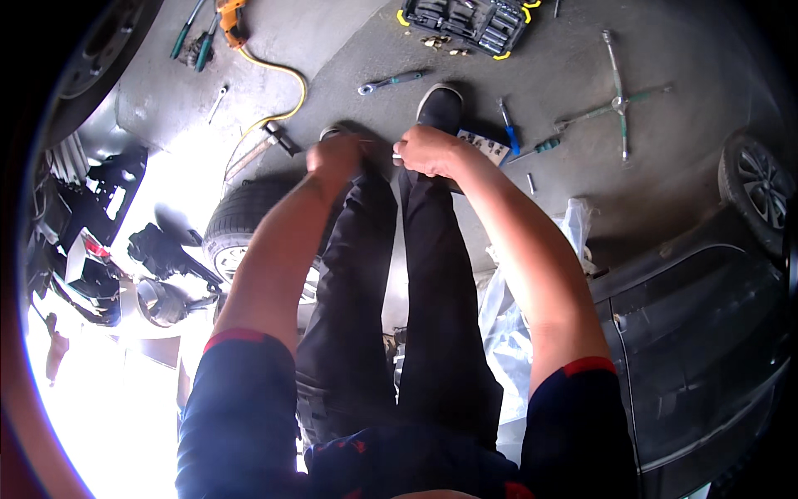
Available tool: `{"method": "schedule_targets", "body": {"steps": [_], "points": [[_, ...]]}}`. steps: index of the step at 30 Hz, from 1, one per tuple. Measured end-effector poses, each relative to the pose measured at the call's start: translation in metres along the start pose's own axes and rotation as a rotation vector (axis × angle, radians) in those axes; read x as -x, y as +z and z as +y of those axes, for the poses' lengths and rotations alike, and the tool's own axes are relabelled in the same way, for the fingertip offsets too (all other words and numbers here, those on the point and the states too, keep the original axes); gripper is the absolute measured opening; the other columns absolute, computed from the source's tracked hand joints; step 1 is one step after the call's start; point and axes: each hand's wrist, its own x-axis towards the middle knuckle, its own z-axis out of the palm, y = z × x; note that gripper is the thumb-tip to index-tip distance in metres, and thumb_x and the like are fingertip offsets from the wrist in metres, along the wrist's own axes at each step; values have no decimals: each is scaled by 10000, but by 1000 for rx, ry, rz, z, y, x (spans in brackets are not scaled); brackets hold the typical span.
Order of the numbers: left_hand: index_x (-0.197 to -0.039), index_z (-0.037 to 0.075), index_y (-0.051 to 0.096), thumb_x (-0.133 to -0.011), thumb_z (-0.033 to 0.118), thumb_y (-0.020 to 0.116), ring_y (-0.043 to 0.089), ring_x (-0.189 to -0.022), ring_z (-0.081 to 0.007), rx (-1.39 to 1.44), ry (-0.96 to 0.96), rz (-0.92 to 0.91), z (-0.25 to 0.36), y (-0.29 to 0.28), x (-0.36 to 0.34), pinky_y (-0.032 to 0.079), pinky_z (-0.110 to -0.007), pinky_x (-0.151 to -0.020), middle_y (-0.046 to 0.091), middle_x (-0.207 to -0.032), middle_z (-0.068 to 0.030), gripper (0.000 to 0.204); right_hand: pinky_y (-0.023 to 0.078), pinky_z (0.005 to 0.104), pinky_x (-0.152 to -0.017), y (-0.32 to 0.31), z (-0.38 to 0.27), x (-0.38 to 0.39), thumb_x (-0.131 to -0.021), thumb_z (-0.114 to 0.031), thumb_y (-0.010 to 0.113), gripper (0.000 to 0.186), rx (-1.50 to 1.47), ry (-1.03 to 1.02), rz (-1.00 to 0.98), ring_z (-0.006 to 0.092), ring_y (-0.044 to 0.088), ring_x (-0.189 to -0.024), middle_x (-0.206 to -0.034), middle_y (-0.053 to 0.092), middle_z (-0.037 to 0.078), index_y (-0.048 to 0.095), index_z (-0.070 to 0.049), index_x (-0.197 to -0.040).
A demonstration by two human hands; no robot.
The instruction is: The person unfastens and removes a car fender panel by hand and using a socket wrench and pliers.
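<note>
Both bare hands hang in front of my dark trousers, a little apart, above my shoes. My left hand (pixel 336 156) is closed, fingers pinched towards the right; what sits in them is too small to make out. My right hand (pixel 427 151) is curled closed around a small pale thing, whose end shows at the fingertips; its kind is unclear. On the floor beyond lies a ratchet wrench (pixel 391 82). Right of my shoe are a printed card or box (pixel 484 145), a blue-handled screwdriver (pixel 509 131) and a green-handled screwdriver (pixel 537 152).
A four-way lug wrench (pixel 618 104) lies right; an open socket set case (pixel 470 23) is at the far edge. Left are a hammer (pixel 256 151), an orange power tool (pixel 232 23) with yellow cord, and a tyre (pixel 241 214). A dark car panel (pixel 706 341) and wheel (pixel 758 185) flank the right.
</note>
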Motion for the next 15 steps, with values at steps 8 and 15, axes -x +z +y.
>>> {"method": "schedule_targets", "body": {"steps": [8,15], "points": [[-1202,39,610,-1026,352,445,642,-1106,-482,497,-128,79,-127,65,-3,491,-557,-945,687,-1120,-301,395,566,450,-866,-145,81,-66,-940,-195,592,235,159,-201,851,392,702,-985,-1039,741,194,734,-80,-1089],[-1131,23,671,-1012,305,476,650,-1097,-455,838,32,137,-52,71,-8,498,-523,-953,694,-1078,-296,363,558,454,-879,-184,108,-110,-905,-200,674,205,74,-116,1211,365,706,-974,-1005,748,176,761,-101,-1062]]}}
